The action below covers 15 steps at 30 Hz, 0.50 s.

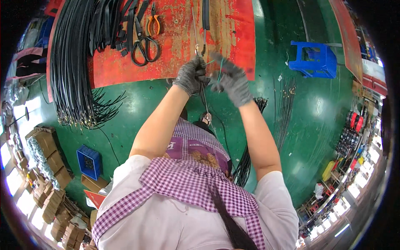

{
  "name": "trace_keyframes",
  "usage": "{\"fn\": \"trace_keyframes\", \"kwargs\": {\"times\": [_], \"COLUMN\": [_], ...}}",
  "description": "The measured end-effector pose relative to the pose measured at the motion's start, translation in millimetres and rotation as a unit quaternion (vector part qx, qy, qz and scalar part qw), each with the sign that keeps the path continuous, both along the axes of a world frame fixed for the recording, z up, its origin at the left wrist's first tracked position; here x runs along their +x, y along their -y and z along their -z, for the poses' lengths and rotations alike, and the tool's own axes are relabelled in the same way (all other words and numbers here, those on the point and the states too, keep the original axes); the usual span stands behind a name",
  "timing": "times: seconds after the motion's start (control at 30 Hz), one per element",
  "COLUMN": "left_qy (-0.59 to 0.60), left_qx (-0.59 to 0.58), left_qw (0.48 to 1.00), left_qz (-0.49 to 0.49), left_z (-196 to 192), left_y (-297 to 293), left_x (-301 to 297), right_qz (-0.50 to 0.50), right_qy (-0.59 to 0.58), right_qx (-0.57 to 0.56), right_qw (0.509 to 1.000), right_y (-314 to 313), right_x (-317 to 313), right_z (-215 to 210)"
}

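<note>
Both my hands wear grey knit gloves and meet at the front edge of a red worktable (233,37). My left hand (191,75) is closed around a thin black cable (205,102) that hangs down toward my apron. My right hand (231,81) pinches a thin green tie wire (220,66) against the same cable. A metal hook end (199,49) of the cable lies on the table just above my fingers. Whether the wire is wound around the cable is hidden by the gloves.
Black scissors (143,48) and orange-handled pliers (153,23) lie on the table beside a large bundle of black cables (73,62) hanging off its left edge. More cables (285,106) lie on the green floor, with a blue stool (312,58), a blue crate (88,161) and cardboard boxes (48,146).
</note>
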<state>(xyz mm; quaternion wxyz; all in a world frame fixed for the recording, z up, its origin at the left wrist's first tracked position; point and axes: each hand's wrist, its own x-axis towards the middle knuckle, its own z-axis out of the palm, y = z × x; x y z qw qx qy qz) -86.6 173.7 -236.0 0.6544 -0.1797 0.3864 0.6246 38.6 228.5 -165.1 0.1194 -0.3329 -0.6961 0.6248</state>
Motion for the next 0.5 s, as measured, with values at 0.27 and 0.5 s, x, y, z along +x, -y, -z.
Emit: {"fn": "trace_keyframes", "kwargs": {"times": [0.27, 0.5], "left_qy": [-0.137, -0.124], "left_qx": [-0.079, -0.088], "left_qw": [0.980, 0.986], "left_qz": [0.117, 0.071], "left_z": [12, 10], "left_y": [9, -4], "left_x": [14, -14], "right_qz": [-0.161, -0.061], "right_qy": [0.424, 0.287], "right_qx": [0.294, 0.348], "right_qw": [0.842, 0.890], "right_y": [-15, -6], "right_x": [-21, -26], "right_z": [53, 52]}}
